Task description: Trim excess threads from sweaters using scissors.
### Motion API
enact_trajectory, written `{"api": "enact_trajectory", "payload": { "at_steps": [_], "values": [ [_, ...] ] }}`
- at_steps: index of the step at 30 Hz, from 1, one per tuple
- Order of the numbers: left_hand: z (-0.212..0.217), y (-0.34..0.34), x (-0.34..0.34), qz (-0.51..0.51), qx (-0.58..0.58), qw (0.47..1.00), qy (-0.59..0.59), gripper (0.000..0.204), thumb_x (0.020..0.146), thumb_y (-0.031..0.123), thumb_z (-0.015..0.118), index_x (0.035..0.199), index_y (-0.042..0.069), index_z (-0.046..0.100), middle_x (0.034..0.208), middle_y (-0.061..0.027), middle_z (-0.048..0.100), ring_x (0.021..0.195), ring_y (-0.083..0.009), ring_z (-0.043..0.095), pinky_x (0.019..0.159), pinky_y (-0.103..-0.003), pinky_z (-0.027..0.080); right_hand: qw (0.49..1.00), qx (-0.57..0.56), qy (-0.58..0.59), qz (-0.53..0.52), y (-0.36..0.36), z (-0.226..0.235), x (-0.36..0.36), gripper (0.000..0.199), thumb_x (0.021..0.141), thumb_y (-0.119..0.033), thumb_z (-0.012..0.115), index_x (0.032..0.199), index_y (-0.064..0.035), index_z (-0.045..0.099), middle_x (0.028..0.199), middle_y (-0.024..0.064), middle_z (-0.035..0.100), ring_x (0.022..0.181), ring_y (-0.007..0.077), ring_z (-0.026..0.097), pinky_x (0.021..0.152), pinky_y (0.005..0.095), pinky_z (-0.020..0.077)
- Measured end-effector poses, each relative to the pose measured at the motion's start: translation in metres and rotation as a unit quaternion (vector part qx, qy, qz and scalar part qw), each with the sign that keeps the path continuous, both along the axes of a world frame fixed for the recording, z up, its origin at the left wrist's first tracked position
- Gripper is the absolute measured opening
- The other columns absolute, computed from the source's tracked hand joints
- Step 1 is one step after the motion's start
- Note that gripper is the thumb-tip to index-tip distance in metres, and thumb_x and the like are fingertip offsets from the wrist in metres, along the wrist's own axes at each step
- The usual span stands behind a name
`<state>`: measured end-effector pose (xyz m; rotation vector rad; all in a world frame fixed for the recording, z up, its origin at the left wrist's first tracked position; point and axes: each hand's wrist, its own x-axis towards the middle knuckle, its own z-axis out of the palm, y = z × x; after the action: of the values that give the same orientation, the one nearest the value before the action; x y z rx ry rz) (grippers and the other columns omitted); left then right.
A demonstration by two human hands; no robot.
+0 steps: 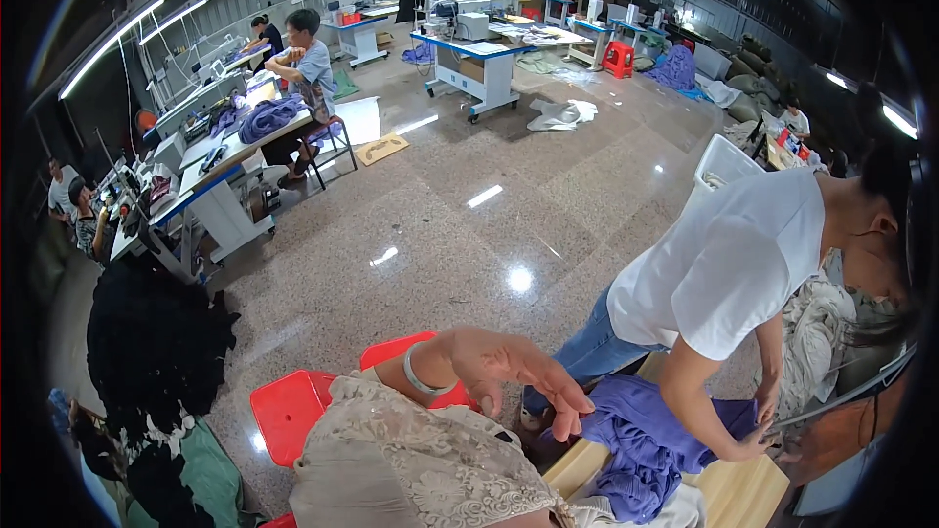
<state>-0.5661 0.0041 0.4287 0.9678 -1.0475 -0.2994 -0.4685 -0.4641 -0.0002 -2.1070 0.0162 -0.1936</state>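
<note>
My left hand (518, 372), with a pale bangle at the wrist, reaches to the right from a beige lace sleeve (430, 460). Its fingers are stretched out and slightly bent, with nothing seen in them. The fingertips come close to a purple knit garment (636, 420); whether they touch its edge I cannot tell. That garment lies bunched on a light wooden table (748, 484). A co-worker in a white T-shirt (729, 264) bends over it from the right, both hands (761, 425) at its far right end. My right hand does not show.
Red plastic stools (289, 416) stand beside my arm. A black cloth pile (156, 342) covers floor at the left. White fabric (670, 506) lies at the table's near edge. Behind the co-worker are a white bin (726, 164) and cream cloth (817, 323). People sit at sewing tables (220, 176) farther off.
</note>
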Motion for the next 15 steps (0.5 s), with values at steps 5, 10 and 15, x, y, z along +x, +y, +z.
{"api": "enact_trajectory", "payload": {
  "at_steps": [5, 10, 15],
  "values": [
    [0.018, -0.002, -0.003, 0.012, -0.033, 0.998, -0.059, 0.081, 0.082, 0.037, 0.071, 0.140, -0.007, 0.035, 0.127, -0.0288, 0.050, 0.121, -0.0368, 0.049, 0.104, -0.050, 0.032, 1.000, -0.005, 0.004, 0.006, 0.018, 0.001, 0.010, 0.067, 0.088, -0.019, 0.057, 0.145, -0.0001, 0.027, 0.135, 0.0188, 0.048, 0.123, 0.0303, 0.046, 0.103, 0.0371, 0.0370],
    [0.039, -0.014, -0.004, -0.020, -0.068, 0.987, -0.148, 0.076, 0.084, 0.039, 0.069, 0.140, -0.002, 0.040, 0.129, -0.0355, 0.045, 0.125, -0.0441, 0.044, 0.108, -0.058, 0.024, 1.000, -0.013, 0.011, 0.011, 0.033, 0.005, 0.018, 0.066, 0.088, -0.019, 0.057, 0.145, 0.0001, 0.028, 0.136, 0.0191, 0.047, 0.125, 0.0303, 0.045, 0.104, 0.0373, 0.0360],
    [0.085, -0.029, -0.003, -0.059, -0.099, 0.962, -0.248, 0.065, 0.087, 0.024, 0.070, 0.135, -0.009, 0.043, 0.142, -0.0237, 0.041, 0.120, -0.0412, 0.049, 0.089, -0.053, 0.046, 0.999, -0.029, 0.026, 0.018, 0.035, 0.012, 0.014, 0.066, 0.088, -0.020, 0.057, 0.144, 0.0003, 0.028, 0.136, 0.0193, 0.047, 0.126, 0.0303, 0.044, 0.105, 0.0376, 0.0351]
  ]
}}
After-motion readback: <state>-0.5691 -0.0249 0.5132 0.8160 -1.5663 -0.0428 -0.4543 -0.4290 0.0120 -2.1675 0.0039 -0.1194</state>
